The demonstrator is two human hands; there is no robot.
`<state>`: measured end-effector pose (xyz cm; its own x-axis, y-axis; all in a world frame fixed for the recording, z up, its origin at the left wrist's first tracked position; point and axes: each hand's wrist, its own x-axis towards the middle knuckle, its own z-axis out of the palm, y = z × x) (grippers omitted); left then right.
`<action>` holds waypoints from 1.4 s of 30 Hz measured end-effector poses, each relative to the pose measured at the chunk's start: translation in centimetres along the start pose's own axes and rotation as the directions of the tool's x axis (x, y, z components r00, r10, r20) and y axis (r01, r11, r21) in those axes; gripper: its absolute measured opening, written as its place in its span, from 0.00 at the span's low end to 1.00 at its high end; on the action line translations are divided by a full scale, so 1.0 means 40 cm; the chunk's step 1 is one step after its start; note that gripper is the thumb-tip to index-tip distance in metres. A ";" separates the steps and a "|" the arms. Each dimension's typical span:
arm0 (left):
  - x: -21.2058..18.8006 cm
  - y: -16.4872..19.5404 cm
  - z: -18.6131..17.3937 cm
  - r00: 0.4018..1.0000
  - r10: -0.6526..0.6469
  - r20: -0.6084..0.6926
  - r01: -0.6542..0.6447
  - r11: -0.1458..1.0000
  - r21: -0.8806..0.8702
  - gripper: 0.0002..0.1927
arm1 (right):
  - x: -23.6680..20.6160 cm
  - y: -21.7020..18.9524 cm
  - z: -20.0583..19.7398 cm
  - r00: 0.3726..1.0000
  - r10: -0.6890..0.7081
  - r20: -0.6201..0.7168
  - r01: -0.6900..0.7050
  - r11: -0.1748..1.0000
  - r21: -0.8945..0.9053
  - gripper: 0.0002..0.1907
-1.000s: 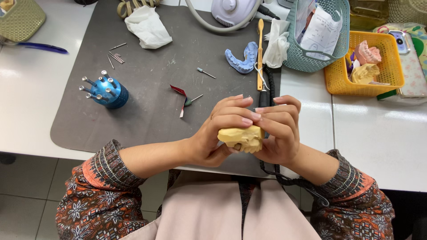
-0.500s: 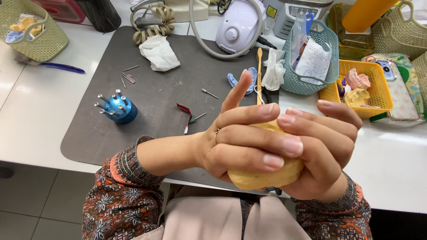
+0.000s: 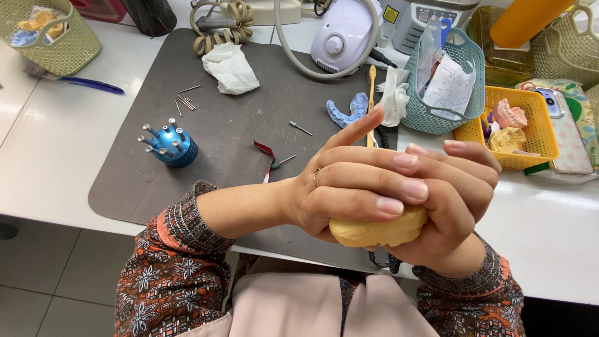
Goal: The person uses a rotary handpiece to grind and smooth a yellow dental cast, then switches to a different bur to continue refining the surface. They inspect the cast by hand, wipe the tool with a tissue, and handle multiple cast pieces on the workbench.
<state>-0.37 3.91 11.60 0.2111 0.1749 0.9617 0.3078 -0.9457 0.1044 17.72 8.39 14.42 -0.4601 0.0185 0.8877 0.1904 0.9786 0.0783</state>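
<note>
Both hands are raised close to the camera, wrapped around a yellow plaster dental cast (image 3: 377, 231). My left hand (image 3: 352, 187) lies over the top of the cast with its index finger pointing up. My right hand (image 3: 452, 206) cups the cast from the right and underneath. Only the cast's lower rounded edge shows; the rest is hidden by my fingers. Below them lies the grey work mat (image 3: 143, 181) on the white table.
On the mat: a blue bur holder (image 3: 170, 145), a red-handled tool (image 3: 267, 156), loose burs (image 3: 185, 101), a crumpled tissue (image 3: 232, 67), a blue impression tray (image 3: 347, 110). A teal basket (image 3: 444, 81), a yellow basket (image 3: 513, 128) with casts, a white motor unit (image 3: 343, 34) stand behind.
My hands lifted the cast from near the table's front edge up toward the camera. My left index finger has straightened upward.
</note>
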 end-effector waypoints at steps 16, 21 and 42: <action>-0.036 -0.089 0.002 0.980 0.187 -0.062 -0.184 0.982 0.045 0.21 | -0.034 0.037 0.077 0.998 -0.033 -0.048 0.034 0.999 0.004 0.13; -0.042 -0.085 0.001 0.977 0.208 -0.050 -0.202 0.974 0.104 0.21 | -0.041 0.045 0.080 0.997 -0.050 -0.061 0.052 0.998 0.040 0.12; -0.031 -0.079 0.019 0.933 0.352 -0.075 -0.338 0.928 0.157 0.21 | -0.047 0.029 0.052 0.990 -0.119 -0.075 0.119 0.993 -0.016 0.10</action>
<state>-0.90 6.90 9.88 0.2355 -0.1906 0.9530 0.3596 -0.8939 -0.2677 17.02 9.92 11.90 -0.4136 -0.1139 0.9033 0.1481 0.9705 0.1901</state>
